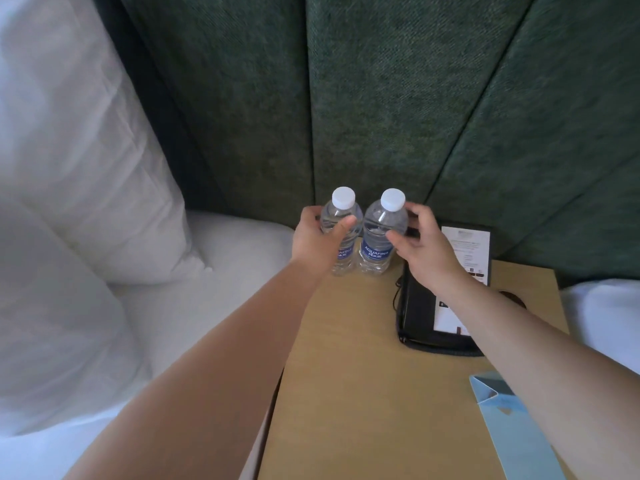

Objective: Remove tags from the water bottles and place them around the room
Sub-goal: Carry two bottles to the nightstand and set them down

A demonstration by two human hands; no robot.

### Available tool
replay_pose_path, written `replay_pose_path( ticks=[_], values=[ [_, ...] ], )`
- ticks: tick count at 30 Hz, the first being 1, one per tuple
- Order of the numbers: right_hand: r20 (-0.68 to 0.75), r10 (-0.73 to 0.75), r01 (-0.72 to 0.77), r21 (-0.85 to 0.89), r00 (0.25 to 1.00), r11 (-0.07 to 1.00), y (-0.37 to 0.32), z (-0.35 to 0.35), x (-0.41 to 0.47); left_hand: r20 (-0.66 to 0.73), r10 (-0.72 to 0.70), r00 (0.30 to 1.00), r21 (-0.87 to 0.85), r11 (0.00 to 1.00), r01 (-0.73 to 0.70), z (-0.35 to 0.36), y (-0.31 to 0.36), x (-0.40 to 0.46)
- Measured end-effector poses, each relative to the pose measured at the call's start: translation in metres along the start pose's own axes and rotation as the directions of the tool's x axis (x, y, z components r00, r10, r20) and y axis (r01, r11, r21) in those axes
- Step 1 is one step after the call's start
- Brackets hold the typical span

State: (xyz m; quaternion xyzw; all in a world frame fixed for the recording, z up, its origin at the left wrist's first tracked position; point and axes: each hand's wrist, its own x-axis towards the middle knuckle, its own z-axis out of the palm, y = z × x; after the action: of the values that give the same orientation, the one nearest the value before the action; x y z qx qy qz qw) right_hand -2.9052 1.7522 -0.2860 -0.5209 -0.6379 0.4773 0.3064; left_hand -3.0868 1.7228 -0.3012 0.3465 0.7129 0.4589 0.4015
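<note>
Two clear water bottles with white caps and blue labels stand upright side by side at the back of a wooden bedside table (pixel 349 375). My left hand (pixel 315 237) grips the left bottle (pixel 341 220), thumb across its front. My right hand (pixel 422 244) curls round the right bottle (pixel 379 233), with the thumb on its side and the fingers behind its shoulder. No tag shows on either bottle neck. A light blue paper tag (pixel 512 420) lies on the table at the lower right, beside my right forearm.
A black folder (pixel 419 317) with a white printed card lies right of the bottles, under my right wrist. A green padded headboard (pixel 381 98) rises behind the table. White pillows (pixel 79 150) and bedding fill the left; more white bedding (pixel 602 306) is at the right edge.
</note>
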Motion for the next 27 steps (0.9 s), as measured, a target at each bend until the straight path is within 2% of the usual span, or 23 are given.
replay_pose_path(
  ticks=[6, 10, 20, 23, 27],
  values=[
    [-0.071, -0.006, 0.000, -0.073, 0.997, 0.997, -0.008, 0.008, 0.010, 0.078, -0.016, 0.997, -0.133, 0.991, 0.026, -0.002, 0.012, 0.025],
    [-0.086, 0.012, -0.020, -0.091, 0.996, 0.996, -0.012, 0.012, 0.020, 0.119, -0.033, 0.992, -0.164, 0.985, 0.053, -0.003, 0.017, 0.038],
    [-0.215, 0.056, -0.071, -0.062, 0.975, 0.996, -0.020, 0.023, 0.029, 0.097, -0.032, 0.995, -0.229, 0.972, 0.053, -0.006, 0.014, 0.035],
    [-0.242, 0.078, -0.087, -0.028, 0.967, 0.996, -0.022, 0.027, 0.026, 0.069, 0.002, 0.998, -0.179, 0.984, 0.010, -0.003, 0.014, 0.029],
    [-0.242, 0.086, -0.097, -0.036, 0.966, 0.995, -0.023, 0.029, 0.018, 0.024, 0.023, 0.999, 0.040, 0.999, -0.024, 0.006, 0.020, 0.019]
  ],
)
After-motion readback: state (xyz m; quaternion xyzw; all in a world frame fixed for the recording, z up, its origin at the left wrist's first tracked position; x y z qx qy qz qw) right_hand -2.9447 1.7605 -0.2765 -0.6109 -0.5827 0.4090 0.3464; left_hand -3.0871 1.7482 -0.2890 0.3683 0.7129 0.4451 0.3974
